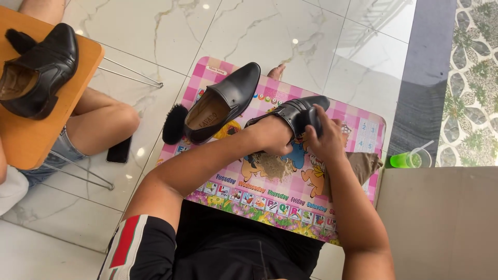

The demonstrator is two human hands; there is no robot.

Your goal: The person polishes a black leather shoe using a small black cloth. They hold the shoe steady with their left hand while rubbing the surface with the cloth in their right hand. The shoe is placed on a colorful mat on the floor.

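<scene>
I see my left hand (272, 136) inside a black shoe (298, 111), gripping it, over the pink table (363, 129). My right hand (324, 137) presses a dark pad on its side; 1 more shoe (223, 103) lies left.

Your left hand (270, 136) sits inside the black dress shoe (298, 111), so its fingers are hidden, and your right hand (324, 137) covers the shoe's near side and whatever it presses there. The brown cloth (365, 163) is half hidden behind your right forearm, and the brush (175, 124) shows only its dark bristles beside the second shoe (223, 101). At the left edge, the seated person's body is cut off, as is the orange stool (31, 140), and the green cup (410, 158) is too small to tell its contents.
</scene>
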